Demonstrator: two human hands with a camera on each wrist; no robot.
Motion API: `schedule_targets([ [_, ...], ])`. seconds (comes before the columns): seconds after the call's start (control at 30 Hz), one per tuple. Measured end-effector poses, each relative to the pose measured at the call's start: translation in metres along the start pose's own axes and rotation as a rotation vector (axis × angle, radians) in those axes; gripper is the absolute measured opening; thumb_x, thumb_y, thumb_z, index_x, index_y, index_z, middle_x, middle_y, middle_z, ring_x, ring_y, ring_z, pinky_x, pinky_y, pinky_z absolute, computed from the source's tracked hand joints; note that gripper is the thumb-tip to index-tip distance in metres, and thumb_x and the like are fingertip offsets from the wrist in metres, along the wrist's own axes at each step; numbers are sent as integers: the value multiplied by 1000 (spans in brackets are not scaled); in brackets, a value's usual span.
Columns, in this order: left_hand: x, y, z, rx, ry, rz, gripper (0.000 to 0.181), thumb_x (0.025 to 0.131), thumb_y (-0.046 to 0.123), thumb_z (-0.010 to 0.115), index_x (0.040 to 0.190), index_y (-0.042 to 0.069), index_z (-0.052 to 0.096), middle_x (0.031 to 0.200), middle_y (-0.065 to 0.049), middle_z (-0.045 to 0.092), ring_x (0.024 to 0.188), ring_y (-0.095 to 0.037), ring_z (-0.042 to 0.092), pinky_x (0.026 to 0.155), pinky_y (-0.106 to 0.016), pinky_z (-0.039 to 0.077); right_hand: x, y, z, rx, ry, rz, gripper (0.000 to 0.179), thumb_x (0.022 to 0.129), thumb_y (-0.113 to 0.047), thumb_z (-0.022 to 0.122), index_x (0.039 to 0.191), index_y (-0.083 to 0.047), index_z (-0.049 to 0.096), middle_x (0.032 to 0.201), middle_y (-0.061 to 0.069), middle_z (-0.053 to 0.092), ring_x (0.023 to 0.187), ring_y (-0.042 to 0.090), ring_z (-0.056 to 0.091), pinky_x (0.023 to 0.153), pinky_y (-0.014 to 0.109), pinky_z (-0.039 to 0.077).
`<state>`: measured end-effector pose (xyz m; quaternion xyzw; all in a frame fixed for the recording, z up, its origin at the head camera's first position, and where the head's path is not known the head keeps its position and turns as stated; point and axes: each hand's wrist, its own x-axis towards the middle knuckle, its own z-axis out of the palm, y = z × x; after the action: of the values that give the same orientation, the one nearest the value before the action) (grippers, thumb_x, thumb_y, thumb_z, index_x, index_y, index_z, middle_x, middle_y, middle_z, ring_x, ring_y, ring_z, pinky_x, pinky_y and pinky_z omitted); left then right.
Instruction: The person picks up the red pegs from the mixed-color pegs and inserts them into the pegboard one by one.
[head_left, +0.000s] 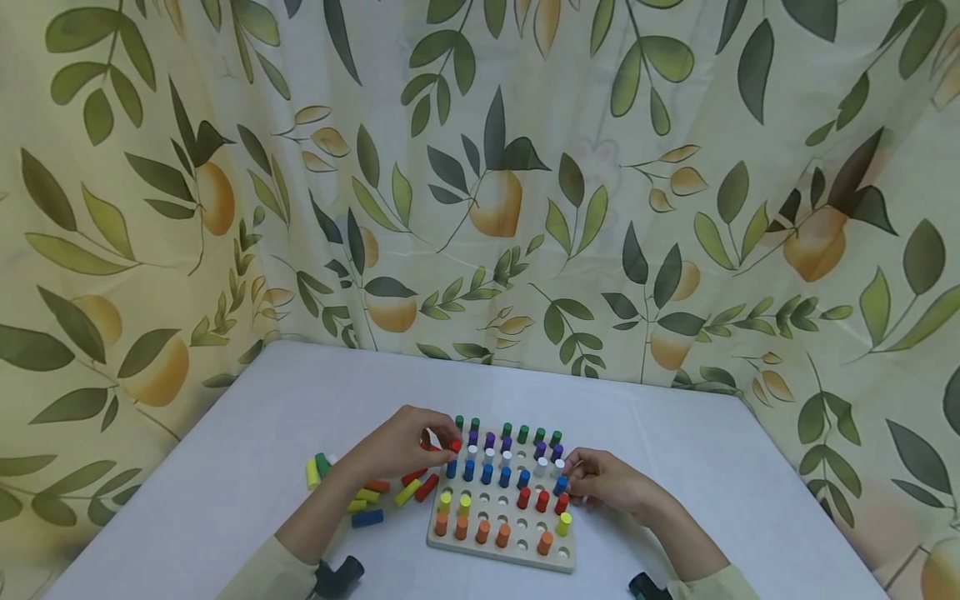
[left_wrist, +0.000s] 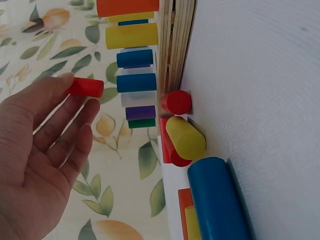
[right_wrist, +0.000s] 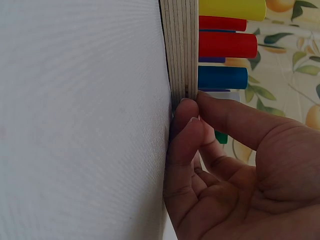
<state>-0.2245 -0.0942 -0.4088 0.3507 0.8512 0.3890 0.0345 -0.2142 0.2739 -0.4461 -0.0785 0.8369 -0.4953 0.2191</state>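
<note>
Pinching a red peg (left_wrist: 87, 87) at the fingertips (left_wrist: 91, 107), my left hand (left_wrist: 42, 145) hovers by the pegboard (head_left: 498, 554). My right hand (head_left: 609, 481) apparently grips its edge (right_wrist: 182, 50).

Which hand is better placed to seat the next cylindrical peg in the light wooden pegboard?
Left, I'd judge: the left hand pinches a red cylindrical peg, held up near the light wooden pegboard, while the right hand holds the board's edge.

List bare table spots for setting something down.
Bare table: between pegboard and curtain; right of the right hand; left of the loose pegs. Crowded: left of the pegboard, where those pegs lie on both sides of the left forearm.
</note>
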Motion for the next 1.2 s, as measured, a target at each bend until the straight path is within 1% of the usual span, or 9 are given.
schedule_targets([
  [0.13,-1,1,0,-11,1,3,17,93,12,79,110,11,76,95,15,69,92,-10,64,85,-43,57,1,0,0,-4,2,2,16,97,1,65,112,-1,59,89,9,59,79,24,58,69,35,52],
  [0.27,-2,4,-1,-32,-12,13,17,93,12,79,110,11,76,96,14,70,92,-8,64,86,-44,57,1,0,1,-6,5,10,15,97,1,65,111,-1,60,90,9,60,79,24,58,69,35,52],
  [0.37,-2,4,-1,-35,-20,15,17,93,13,79,110,12,76,99,14,71,93,-7,64,88,-43,57,1,0,1,-5,8,13,15,97,1,64,111,-1,60,90,9,59,80,24,58,69,35,52],
  [0.63,-1,5,3,-53,-35,4,20,94,14,79,113,9,76,100,14,71,94,-8,64,89,-42,57,0,-1,1,-8,9,12,14,97,1,64,110,-1,60,89,8,59,79,24,58,69,35,52],
  [0.77,0,6,6,-68,-43,-9,19,94,14,78,112,9,76,98,15,70,92,-7,64,87,-38,57,0,-1,1,-7,8,23,14,97,1,64,110,-1,60,90,9,60,79,24,58,68,34,52],
  [0.93,-1,5,10,-86,-49,-23,17,94,12,78,111,9,76,96,10,72,89,-9,65,82,-28,56,-1,-2,2,-2,-3,19,14,97,1,64,110,-1,60,90,9,60,80,23,59,69,35,53],
  [1.03,0,3,12,-82,-48,-5,17,94,11,78,110,9,76,96,8,72,88,-8,65,80,-26,56,-1,-1,2,1,-2,21,14,97,1,64,110,-2,61,89,9,60,80,23,59,69,35,52],
  [1.1,1,3,13,-72,-45,7,17,94,12,78,110,9,76,95,9,72,87,-8,64,79,-27,56,-1,0,2,3,-2,20,14,96,1,64,109,-2,61,89,9,60,80,23,59,69,34,52],
  [1.2,4,3,15,-69,-45,20,16,94,10,78,109,8,76,94,7,73,86,-6,65,78,-27,56,0,1,1,5,1,21,14,96,2,64,109,-2,61,90,9,61,80,24,59,69,34,52],
])
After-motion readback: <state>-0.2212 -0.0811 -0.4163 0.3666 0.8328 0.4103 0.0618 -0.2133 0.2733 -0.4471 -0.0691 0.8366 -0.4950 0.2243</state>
